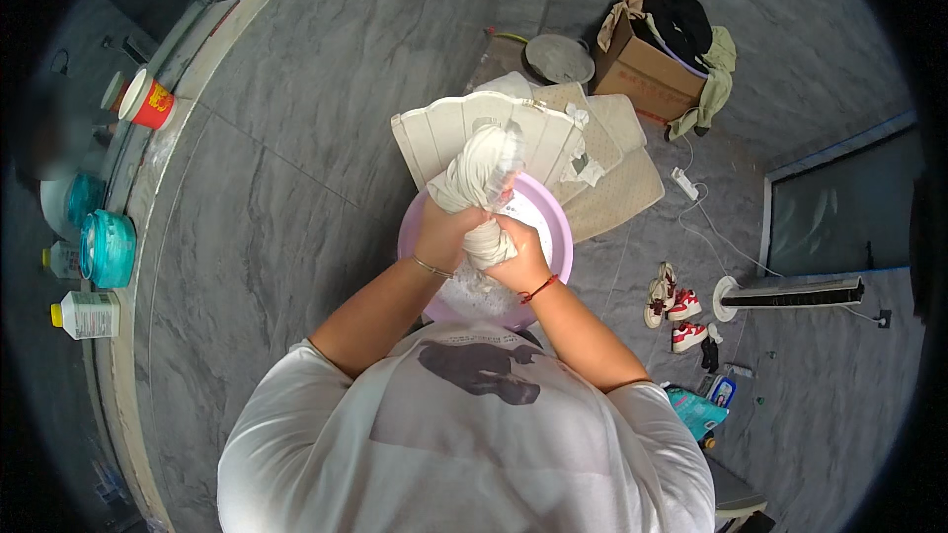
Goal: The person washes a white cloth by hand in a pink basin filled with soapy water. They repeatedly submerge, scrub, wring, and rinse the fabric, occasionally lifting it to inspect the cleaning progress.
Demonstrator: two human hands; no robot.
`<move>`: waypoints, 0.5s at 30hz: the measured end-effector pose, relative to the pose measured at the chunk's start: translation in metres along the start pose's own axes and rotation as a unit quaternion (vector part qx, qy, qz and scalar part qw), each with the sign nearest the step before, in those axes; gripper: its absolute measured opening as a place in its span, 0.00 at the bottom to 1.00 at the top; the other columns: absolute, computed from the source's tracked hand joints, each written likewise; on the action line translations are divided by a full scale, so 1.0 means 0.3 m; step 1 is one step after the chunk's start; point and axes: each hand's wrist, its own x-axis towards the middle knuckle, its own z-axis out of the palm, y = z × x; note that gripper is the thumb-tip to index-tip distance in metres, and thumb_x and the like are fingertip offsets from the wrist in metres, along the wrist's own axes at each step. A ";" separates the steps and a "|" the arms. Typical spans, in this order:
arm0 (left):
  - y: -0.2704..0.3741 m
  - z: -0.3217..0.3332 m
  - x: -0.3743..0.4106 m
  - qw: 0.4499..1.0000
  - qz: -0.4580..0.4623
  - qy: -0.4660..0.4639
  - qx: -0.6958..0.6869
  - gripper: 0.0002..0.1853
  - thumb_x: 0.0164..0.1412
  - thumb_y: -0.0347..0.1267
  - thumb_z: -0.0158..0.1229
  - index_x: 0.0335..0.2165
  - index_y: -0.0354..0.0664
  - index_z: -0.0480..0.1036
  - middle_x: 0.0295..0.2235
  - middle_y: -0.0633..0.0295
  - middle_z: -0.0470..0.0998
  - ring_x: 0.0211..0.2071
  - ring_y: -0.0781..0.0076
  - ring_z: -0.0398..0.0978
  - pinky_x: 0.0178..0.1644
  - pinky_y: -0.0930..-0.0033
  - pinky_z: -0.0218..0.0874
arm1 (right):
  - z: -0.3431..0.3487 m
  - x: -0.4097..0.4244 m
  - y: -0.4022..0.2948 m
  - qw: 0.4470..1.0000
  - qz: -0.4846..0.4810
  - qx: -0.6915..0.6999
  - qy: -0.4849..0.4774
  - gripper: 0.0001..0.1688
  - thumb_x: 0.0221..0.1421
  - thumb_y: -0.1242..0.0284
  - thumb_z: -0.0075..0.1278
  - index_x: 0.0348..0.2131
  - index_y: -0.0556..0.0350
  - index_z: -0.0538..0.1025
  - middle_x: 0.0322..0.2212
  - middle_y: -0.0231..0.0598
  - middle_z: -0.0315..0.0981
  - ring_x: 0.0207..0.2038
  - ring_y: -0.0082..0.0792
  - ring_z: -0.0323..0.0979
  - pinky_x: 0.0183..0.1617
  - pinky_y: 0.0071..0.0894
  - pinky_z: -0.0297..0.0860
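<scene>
Both hands grip a bundle of wet white cloth (481,155), twisted tight between them. My left hand (446,231), with a bracelet at its wrist, closes around the cloth from the left. My right hand (524,251), marked by a red cord bracelet, squeezes it from the right. The cloth is held over a pink-purple plastic basin (561,236). Foamy soap suds (478,292) fill much of the basin. The cloth's upper part fans out beyond my hands, and a blurred sheer edge shows there.
A cream panel (437,129) and flattened mats (629,185) lie beyond the basin. Farther off stands a cardboard box (644,77) heaped with clothes. Shoes (685,307), a tower fan (792,296) and a power strip (683,183) are on the right. A paper cup (154,101) sits on the left ledge.
</scene>
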 end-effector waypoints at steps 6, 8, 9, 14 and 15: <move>0.061 0.017 0.005 0.992 -0.019 -0.121 0.041 0.30 0.40 0.20 0.56 0.48 0.32 0.69 0.43 0.58 0.77 0.44 0.70 0.75 0.49 0.69 0.66 | -0.075 0.019 0.036 0.979 0.024 0.118 -0.166 0.42 0.32 0.78 0.68 0.51 0.57 0.72 0.45 0.36 0.74 0.50 0.30 0.70 0.56 0.35 0.64; 0.070 0.034 0.006 0.987 -0.028 -0.149 0.050 0.31 0.40 0.21 0.56 0.49 0.32 0.68 0.44 0.58 0.76 0.44 0.70 0.75 0.49 0.68 0.65 | -0.098 0.013 0.072 0.943 0.088 0.206 -0.246 0.46 0.31 0.79 0.69 0.53 0.57 0.69 0.47 0.36 0.72 0.51 0.32 0.68 0.57 0.34 0.63; 0.075 0.037 0.008 0.985 -0.032 -0.161 0.055 0.31 0.40 0.21 0.56 0.49 0.32 0.68 0.44 0.59 0.76 0.44 0.70 0.75 0.50 0.68 0.65 | -0.105 0.021 0.062 0.917 0.119 0.249 -0.288 0.48 0.30 0.79 0.69 0.54 0.57 0.68 0.48 0.37 0.71 0.52 0.33 0.68 0.58 0.33 0.62; 0.084 0.040 0.043 0.989 -0.029 -0.144 0.010 0.33 0.44 0.27 0.58 0.52 0.32 0.65 0.43 0.58 0.75 0.42 0.71 0.74 0.47 0.70 0.65 | -0.115 0.049 0.100 0.831 0.185 0.428 -0.303 0.52 0.34 0.79 0.67 0.59 0.64 0.61 0.50 0.45 0.70 0.53 0.36 0.69 0.59 0.34 0.63; 0.086 0.038 0.051 0.989 -0.022 -0.146 -0.014 0.33 0.45 0.28 0.57 0.53 0.32 0.65 0.43 0.58 0.75 0.41 0.71 0.74 0.45 0.71 0.65 | -0.108 0.045 0.148 0.808 0.191 0.473 -0.296 0.51 0.38 0.77 0.66 0.60 0.63 0.59 0.52 0.45 0.68 0.54 0.36 0.68 0.60 0.35 0.62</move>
